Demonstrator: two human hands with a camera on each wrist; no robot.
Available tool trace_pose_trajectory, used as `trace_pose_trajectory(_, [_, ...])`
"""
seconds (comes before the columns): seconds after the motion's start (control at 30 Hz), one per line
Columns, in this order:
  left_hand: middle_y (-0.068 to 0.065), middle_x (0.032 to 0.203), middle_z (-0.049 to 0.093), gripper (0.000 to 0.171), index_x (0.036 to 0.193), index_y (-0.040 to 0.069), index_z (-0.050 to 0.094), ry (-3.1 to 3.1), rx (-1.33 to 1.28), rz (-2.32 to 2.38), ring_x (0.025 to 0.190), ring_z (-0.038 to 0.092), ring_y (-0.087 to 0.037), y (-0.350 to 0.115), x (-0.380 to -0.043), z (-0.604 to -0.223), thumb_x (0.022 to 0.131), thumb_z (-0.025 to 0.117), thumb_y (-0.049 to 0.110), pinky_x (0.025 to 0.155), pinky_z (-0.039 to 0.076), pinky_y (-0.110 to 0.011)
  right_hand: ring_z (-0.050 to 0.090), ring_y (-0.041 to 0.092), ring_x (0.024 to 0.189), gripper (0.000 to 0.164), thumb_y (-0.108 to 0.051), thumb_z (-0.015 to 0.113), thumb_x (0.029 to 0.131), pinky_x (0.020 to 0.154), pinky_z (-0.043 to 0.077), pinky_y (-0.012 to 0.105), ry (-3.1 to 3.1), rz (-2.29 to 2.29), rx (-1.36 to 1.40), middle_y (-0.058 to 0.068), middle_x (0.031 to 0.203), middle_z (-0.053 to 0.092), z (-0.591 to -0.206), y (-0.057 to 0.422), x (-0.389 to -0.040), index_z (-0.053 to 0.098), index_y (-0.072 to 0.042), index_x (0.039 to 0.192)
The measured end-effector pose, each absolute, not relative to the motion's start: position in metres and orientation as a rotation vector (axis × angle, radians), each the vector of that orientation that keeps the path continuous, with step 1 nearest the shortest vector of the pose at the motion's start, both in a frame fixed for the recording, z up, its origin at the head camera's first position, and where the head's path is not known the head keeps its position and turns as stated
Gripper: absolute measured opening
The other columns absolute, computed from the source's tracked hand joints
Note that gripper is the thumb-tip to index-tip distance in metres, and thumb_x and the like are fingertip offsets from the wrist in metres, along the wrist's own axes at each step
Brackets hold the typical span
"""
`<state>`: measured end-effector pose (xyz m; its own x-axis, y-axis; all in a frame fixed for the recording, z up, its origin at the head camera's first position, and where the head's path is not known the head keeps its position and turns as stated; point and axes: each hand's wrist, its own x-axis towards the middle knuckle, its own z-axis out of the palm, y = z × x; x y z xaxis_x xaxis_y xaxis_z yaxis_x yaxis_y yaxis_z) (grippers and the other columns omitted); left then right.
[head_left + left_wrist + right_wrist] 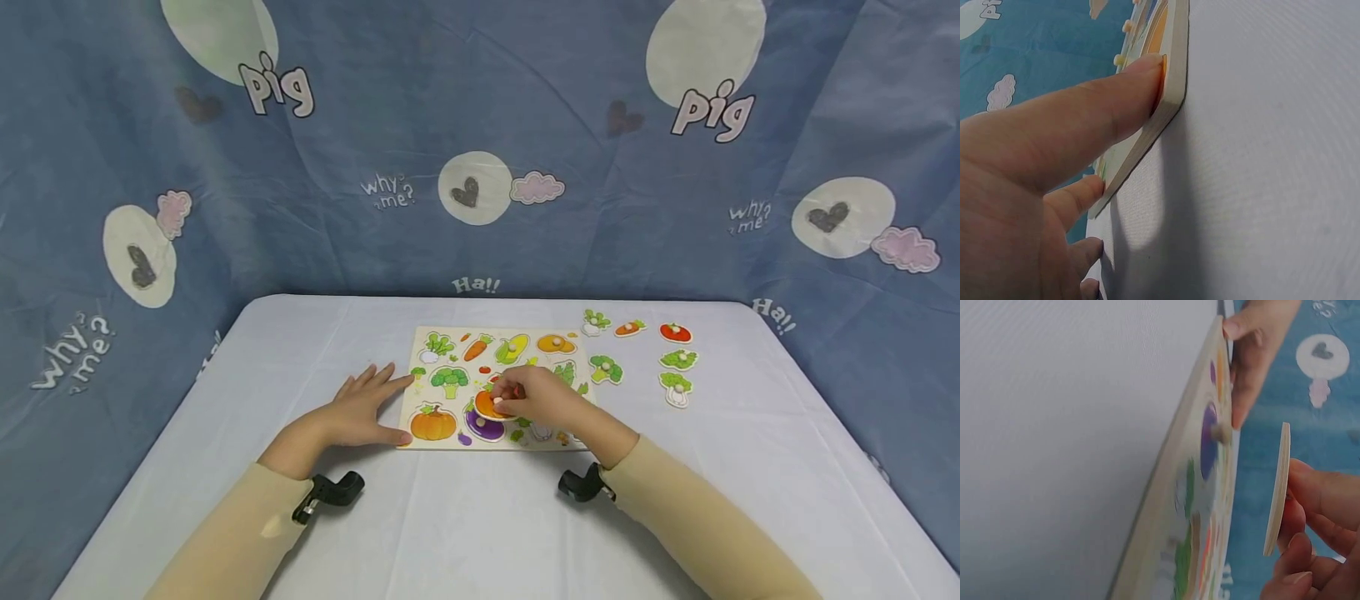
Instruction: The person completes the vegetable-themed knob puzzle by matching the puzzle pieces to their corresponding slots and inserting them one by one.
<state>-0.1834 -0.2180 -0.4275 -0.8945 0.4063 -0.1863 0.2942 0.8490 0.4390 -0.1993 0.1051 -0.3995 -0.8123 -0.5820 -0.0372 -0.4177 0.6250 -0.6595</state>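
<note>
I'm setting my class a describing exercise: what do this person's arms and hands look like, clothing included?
The left sleeve and right sleeve are long and beige. A curved black attachment sits at each wrist. The left hand and right hand wear no gloves.

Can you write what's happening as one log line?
Left hand: touches vegetable puzzle board edge | Right hand: pinches orange-coloured puzzle piece above board | Loose vegetable pieces: right of board

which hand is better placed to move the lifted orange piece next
Right, I'd judge: the right hand pinches the orange piece above the board, while the left hand touches the board's left edge.
</note>
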Motion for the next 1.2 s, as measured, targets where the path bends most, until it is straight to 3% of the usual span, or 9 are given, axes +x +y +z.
trace_pose_trajectory(0.57, [-0.027, 0.163, 0.014, 0.101, 0.156, 0.015, 0.035, 2.736, 0.536, 0.603, 0.149, 0.002, -0.052, -0.221, -0.186, -0.431, 0.076, 0.076, 0.063, 0.115, 0.001, -0.07, 0.053, 0.009, 0.071, 0.005, -0.02, 0.072, 0.094, 0.068, 0.046, 0.023, 2.52, -0.947, -0.874, -0.007, 0.079, 0.061, -0.405, 0.048, -0.195, 0.069, -0.017, 0.095])
trace_pose_trajectory(1.2, [-0.028, 0.163, 0.014, 0.101, 0.156, 0.014, 0.035, 2.731, 0.541, 0.613, 0.148, 0.002, -0.052, -0.219, -0.183, -0.425, 0.077, 0.077, 0.06, 0.114, 0.002, -0.071, 0.055, 0.007, 0.072, 0.008, -0.02, 0.076, 0.091, 0.067, 0.046, 0.02, 2.497, -0.874, -0.852, -0.009, 0.077, 0.063, -0.413, 0.016, -0.201, 0.068, -0.019, 0.09])
